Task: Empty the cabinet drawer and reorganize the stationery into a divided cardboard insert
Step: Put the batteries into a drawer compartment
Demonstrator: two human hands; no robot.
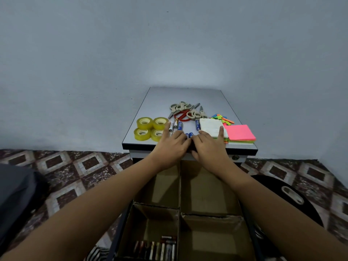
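Note:
The cardboard insert (179, 187) sits in the open drawer below me, and several batteries (156, 249) lie in its near left compartment. On the cabinet top (180, 95) are yellow tape rolls (150, 128), scissors (185, 111), loose batteries (176, 125), a white pad (210, 127), coloured flags (222, 118) and pink sticky notes (240, 132). My left hand (172, 146) and my right hand (209, 147) meet at the front edge. Their fingers curl round a few blue batteries (189, 135) between them. Each index finger points straight out.
The cabinet stands against a pale blue wall on a patterned tile floor (75, 166). A black object with a handle slot (290, 196) lies to the right of the drawer. A dark grey shape (15, 194) is at the left. The lock (235, 157) sits under the top's edge.

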